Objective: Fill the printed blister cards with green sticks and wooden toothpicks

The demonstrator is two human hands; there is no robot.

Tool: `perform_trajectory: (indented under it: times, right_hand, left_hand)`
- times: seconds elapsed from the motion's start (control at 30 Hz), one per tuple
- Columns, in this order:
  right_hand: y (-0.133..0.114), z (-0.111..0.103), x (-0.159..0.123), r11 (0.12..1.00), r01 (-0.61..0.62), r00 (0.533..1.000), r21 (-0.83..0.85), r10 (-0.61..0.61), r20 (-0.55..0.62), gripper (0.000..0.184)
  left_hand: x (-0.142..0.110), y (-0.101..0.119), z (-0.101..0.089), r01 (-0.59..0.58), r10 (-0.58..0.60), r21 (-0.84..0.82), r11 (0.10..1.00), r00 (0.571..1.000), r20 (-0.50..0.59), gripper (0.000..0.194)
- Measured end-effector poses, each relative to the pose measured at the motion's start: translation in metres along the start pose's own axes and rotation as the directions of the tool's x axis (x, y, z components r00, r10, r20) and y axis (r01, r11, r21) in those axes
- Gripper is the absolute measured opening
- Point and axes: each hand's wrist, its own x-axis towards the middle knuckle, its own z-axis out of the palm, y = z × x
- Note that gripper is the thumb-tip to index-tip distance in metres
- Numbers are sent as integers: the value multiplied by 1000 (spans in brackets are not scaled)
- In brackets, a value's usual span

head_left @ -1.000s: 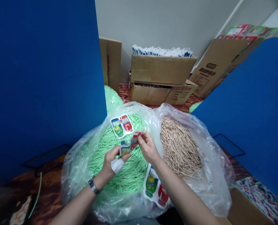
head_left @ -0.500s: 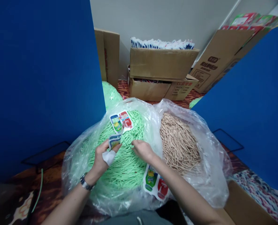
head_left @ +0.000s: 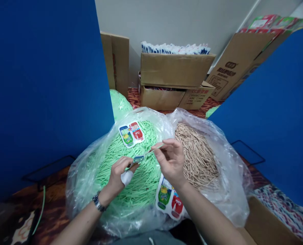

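My left hand (head_left: 118,175) is closed around a small printed packet (head_left: 138,159), held tilted above the heap of thin green sticks (head_left: 136,190). Something white (head_left: 126,177) covers part of that thumb. My right hand (head_left: 172,161) pinches a few light green sticks (head_left: 157,147) between thumb and fingers; their far ends meet the packet's edge, and whether they are inside it I cannot tell. One flat printed packet with a green and a red jar picture (head_left: 131,133) lies on the green heap. Another such packet (head_left: 168,199) lies under my right forearm, at the bag's near edge.
A clear plastic bag (head_left: 83,170) surrounds the green heap; beside it a second bag (head_left: 233,180) holds brown sticks (head_left: 194,156). Blue panels (head_left: 46,85) stand on both sides. Behind are stacked cardboard boxes (head_left: 175,69). An open carton (head_left: 269,221) sits at lower right.
My right hand has risen from the green heap and turned, bringing green sticks to the packet. My left hand has shifted slightly right and tilted the packet toward them.
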Motion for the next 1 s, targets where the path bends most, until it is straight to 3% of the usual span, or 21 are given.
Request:
perform_trajectory:
  times: [0.13,0.3,0.47,0.63,0.7,0.8,0.87,0.93,1.0]
  right_hand:
    - [7,5,-9,967,202,973,-157,-180,146,33]
    - [17,-1,-8,815,460,860,-352,-312,403,22]
    - [19,-7,-5,740,521,800,-426,-251,544,17]
    - [21,-11,-3,703,519,718,-486,-50,694,17]
    - [19,-14,-2,720,483,743,-498,-36,668,20]
    - [19,-23,-2,767,336,880,-547,-48,473,35]
    - [22,-34,-6,790,240,930,-564,-21,366,39]
    - [29,-49,-13,786,184,940,-590,34,338,35]
    - [39,-67,-25,728,144,924,-670,144,355,31]
  left_hand:
    - [-3,1,4,-17,17,-28,999,1000,22,3]
    - [-4,3,2,-7,9,-49,999,999,32,3]
    - [-6,1,4,27,-21,-93,995,998,67,4]
    - [-14,0,13,80,-55,-145,986,985,165,10]
    - [-13,-3,13,150,-118,-172,974,975,186,13]
    - [2,-18,11,274,-247,-235,933,959,137,17]
    - [23,-34,10,365,-356,-279,888,931,83,24]
    - [49,-52,8,423,-433,-286,860,901,29,33]
    - [73,-70,7,439,-457,-261,860,889,-9,37]
